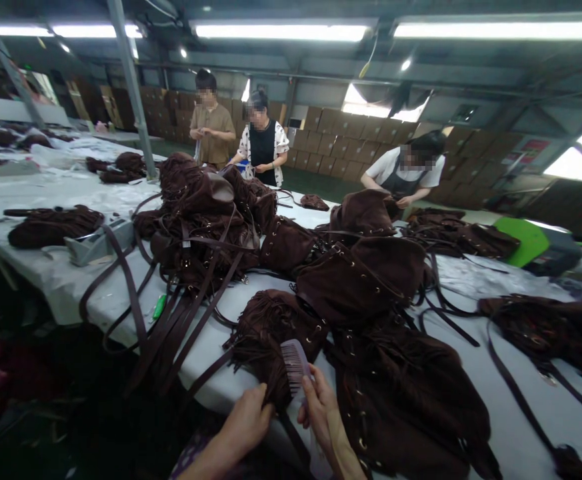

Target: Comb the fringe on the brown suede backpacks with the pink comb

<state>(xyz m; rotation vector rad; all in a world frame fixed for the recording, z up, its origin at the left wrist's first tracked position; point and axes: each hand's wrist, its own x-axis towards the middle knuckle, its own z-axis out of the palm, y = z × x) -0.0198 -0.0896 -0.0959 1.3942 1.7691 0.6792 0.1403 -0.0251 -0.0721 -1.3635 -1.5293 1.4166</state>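
A dark brown fringed bag (271, 320) lies at the near edge of the table in the head view. My left hand (248, 420) is closed on the lower part of this bag, at its fringe. In my right hand (321, 407) is a pale purple comb (295, 363), its teeth towards the fringe. Whether the teeth touch the strands I cannot tell. Just to the right lies a larger brown bag (411, 393) with metal eyelets, and another eyelet bag (361, 273) rests behind.
Brown bags with long straps (195, 227) are heaped at the left on the white table (105, 300). A green object (159, 307) and a grey tray (98, 243) lie nearby. Three people (405, 170) stand across the table. A metal post (131, 87) rises at the left.
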